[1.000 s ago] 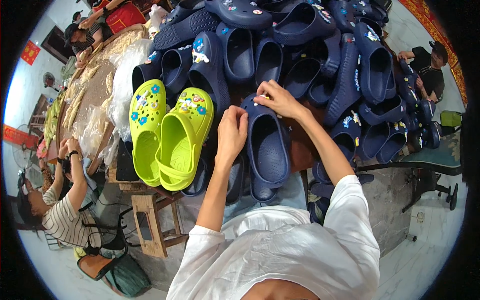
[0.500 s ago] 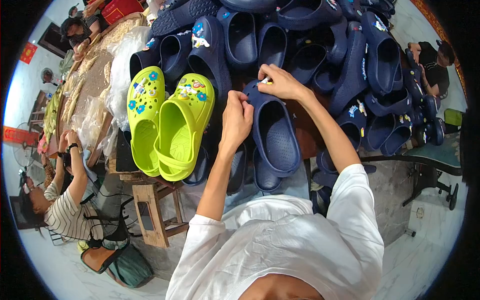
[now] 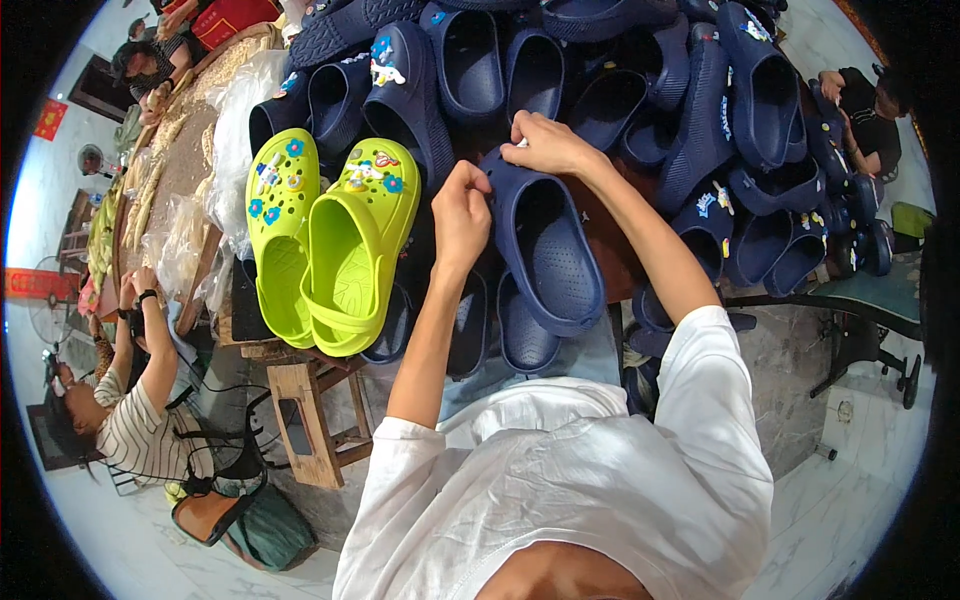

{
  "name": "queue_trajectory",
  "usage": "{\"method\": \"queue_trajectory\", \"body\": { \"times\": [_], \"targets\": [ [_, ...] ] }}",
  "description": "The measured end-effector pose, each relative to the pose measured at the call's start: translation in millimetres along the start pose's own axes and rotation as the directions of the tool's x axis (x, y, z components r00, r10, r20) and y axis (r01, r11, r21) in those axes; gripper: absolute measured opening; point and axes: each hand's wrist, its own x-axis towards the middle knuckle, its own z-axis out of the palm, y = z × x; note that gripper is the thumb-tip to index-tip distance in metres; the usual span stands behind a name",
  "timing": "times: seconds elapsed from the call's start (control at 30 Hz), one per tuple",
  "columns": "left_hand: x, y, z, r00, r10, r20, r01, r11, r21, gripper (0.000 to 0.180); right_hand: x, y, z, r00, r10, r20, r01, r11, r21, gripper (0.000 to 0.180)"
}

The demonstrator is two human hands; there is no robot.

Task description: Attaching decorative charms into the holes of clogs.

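Observation:
A navy clog (image 3: 552, 255) lies in front of me, its toe pointing away and its open heel toward me. At the toe's upper side, my right hand (image 3: 555, 145) is closed in a pinch, with a bit of a small white shoe charm (image 3: 522, 143) showing at its fingertips. My left hand (image 3: 462, 215) is curled closed beside the toe's left edge; what its fingers hold, if anything, is hidden. Just left of it stand two lime-green clogs, a left one (image 3: 283, 240) and a right one (image 3: 355, 250), decorated with blue flower and character charms.
Many more navy clogs (image 3: 465, 65) are heaped behind and to the right. A wooden stool (image 3: 300, 425) stands below the table's left side. Further left, people sit by a round table (image 3: 180, 150) with plastic bags; another person (image 3: 865, 120) is at the far right.
My right hand has shifted slightly left over the clog's toe and covers more of the white charm. My left hand has turned a little beside the toe. The whole view has shifted slightly.

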Motion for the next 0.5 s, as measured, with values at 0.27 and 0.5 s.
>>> {"method": "queue_trajectory", "body": {
  "times": [0.27,0.5],
  "targets": [
    [28,8,7,0.990,0.038,-0.134,-0.024,0.994,0.106,0.017,-2,6,-2,0.999,-0.036,0.015,0.036,0.999,0.009,0.024],
    [80,0,46,0.961,0.123,0.246,-0.162,0.976,0.144,0.020,-44,19,31,0.998,0.062,-0.015,-0.063,0.994,-0.085,0.025]
  ]
}}
